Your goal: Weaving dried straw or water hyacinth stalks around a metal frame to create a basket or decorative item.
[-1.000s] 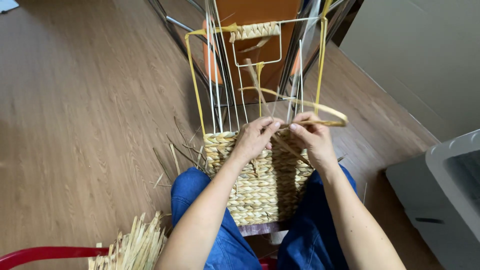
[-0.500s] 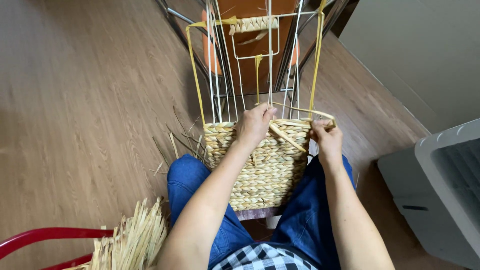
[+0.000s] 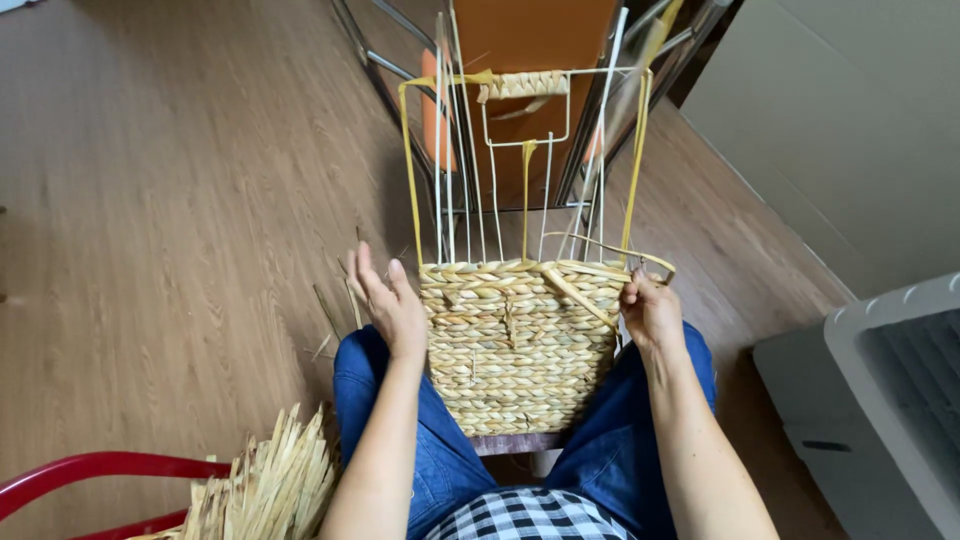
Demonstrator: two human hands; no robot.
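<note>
A half-woven basket (image 3: 518, 340) sat at the centre of the frame, propped between the person's knees in blue jeans, its lower part plaited from pale straw and its upper part a bare wire frame (image 3: 520, 160) of white and yellow rods rising toward the top of the frame. The left hand (image 3: 388, 300) was held up just beside the basket's left edge, its fingers (image 3: 366, 268) spread and straight, gripping nothing; whether the palm touched the weave could not be told. The right hand (image 3: 650, 312) was at the basket's right upper corner, fingers curled and pinching a flat straw strand (image 3: 580, 296) that ran diagonally across the top rows of the weave. A loose loop of the same straw arched over the rim near that hand. At the lower left lay a bundle of cut straw (image 3: 265, 490) next to a red chair rail (image 3: 90, 472). A grey plastic crate (image 3: 880, 400) stood at the right edge on the wooden floor (image 3: 170, 200).
</note>
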